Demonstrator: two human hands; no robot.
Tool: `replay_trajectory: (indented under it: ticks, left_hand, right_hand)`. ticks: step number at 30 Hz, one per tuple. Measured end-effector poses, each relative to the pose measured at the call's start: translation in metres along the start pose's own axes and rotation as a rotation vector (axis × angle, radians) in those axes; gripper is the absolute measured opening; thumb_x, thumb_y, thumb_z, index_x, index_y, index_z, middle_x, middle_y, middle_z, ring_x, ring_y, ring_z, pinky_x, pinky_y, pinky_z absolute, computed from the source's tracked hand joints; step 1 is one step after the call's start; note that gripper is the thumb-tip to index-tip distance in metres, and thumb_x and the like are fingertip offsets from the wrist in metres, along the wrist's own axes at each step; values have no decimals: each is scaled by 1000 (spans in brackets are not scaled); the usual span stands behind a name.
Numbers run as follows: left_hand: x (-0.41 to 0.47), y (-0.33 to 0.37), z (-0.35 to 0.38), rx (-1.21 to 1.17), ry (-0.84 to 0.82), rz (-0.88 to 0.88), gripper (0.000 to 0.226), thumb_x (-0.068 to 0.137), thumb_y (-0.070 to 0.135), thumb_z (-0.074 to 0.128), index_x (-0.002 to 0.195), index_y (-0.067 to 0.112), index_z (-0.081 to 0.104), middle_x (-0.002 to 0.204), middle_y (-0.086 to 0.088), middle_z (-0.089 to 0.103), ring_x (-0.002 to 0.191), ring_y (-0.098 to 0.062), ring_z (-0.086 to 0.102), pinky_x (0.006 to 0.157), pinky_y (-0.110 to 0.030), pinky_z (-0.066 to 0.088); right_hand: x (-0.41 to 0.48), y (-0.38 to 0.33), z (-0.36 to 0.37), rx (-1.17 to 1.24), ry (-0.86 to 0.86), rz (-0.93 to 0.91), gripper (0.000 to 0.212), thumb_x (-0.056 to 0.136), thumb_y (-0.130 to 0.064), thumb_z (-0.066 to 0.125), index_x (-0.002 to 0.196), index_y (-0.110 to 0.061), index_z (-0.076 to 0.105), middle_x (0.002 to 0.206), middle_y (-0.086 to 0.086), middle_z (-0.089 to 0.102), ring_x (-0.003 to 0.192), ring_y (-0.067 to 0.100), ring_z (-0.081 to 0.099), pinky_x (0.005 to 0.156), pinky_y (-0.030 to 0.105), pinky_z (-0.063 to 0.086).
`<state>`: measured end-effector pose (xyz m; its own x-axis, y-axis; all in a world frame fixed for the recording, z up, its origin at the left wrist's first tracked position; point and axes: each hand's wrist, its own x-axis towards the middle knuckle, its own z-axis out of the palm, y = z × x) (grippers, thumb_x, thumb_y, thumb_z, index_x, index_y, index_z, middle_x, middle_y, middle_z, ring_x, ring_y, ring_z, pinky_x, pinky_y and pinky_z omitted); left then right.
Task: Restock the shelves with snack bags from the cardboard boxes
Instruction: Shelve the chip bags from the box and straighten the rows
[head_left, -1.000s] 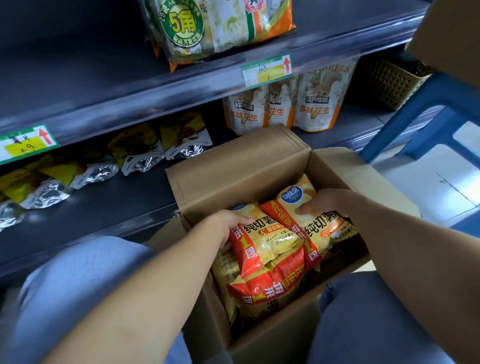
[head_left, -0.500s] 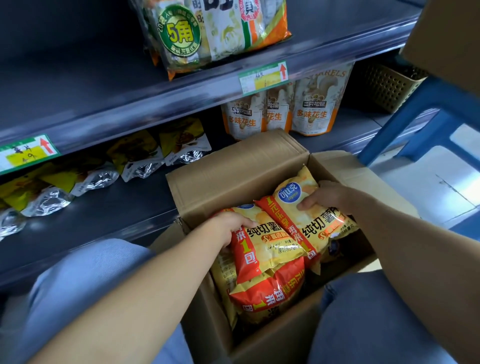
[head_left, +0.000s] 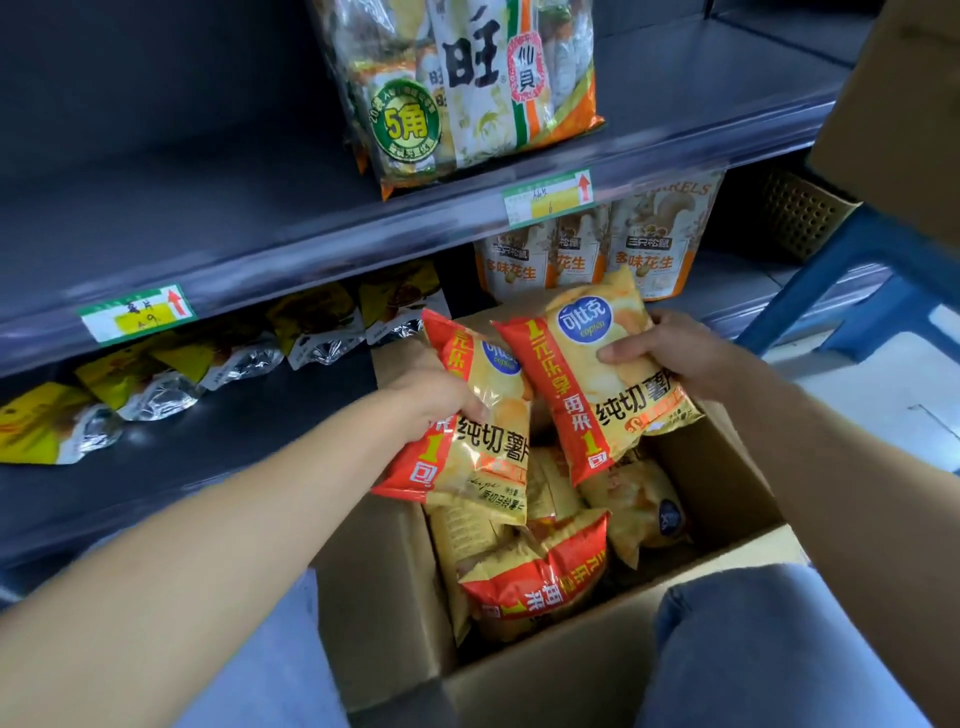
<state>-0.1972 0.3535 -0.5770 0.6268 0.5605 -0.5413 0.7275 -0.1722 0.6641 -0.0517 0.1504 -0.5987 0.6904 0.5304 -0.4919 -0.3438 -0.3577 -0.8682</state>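
- Hands are apart, each clamped on its own bag: the left hand (head_left: 436, 395) grips the left chip bag (head_left: 488, 452) by its left edge, fingers curled over the front.
- The right hand (head_left: 670, 348) holds the right chip bag (head_left: 587, 379) at its right side, thumb pressed on the front. This bag is the higher one, and its left edge overlaps the other bag.
- Both bags are held above the open cardboard box (head_left: 374, 597), which sits between the person's knees, just in front of the lower shelf (head_left: 218, 447).
- More chip bags (head_left: 540, 582) lie jumbled inside the box.
- On the lower shelf, yellow-and-silver pouches (head_left: 156, 379) lie flat at left and peanut bags (head_left: 649, 254) stand upright at right.
- The upper shelf (head_left: 208, 208) carries a rice-cracker pack (head_left: 467, 88), with a price tag (head_left: 548, 197) on its front edge.
- A blue stool (head_left: 872, 291) stands at right.
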Motion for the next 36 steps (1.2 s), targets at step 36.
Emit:
replay_trajectory:
  ticks: [36]
  left_hand:
    - [46,-16,-457,-536,477,575,70,68,-2,80,116,16,33,102,-5,63,86,-21,67,79,-44,55]
  right_hand:
    - [65,-318,332,195,-18,-660,69,63,-17,86,120,-7,48,98,11,73,80,29,74,71,51,59]
